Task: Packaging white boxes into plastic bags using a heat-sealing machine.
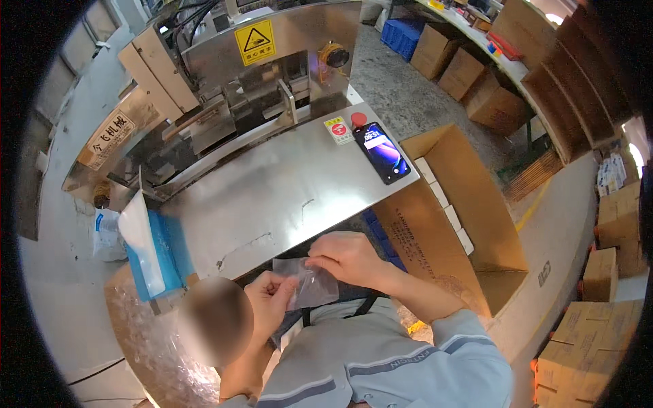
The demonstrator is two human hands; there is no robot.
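A small clear plastic bag (318,291) is stretched between my two hands, just in front of the machine table's near edge. My left hand (269,298) pinches its left side between thumb and fingers. At the upper right of the bag, my right hand (348,258) has its fingers curled over the edge, thumb pressed in. I make out nothing inside the bag. Beyond my hands lies the bare metal machine table (252,204). A blurred round patch hides part of my left wrist.
A lit phone (384,153) and a red button (358,120) are at the table's far right. An open carton (435,255) with several white boxes stands right. Left are a blue holder (170,248) and a heap of clear plastic (153,343). Machine parts (235,112) rise behind.
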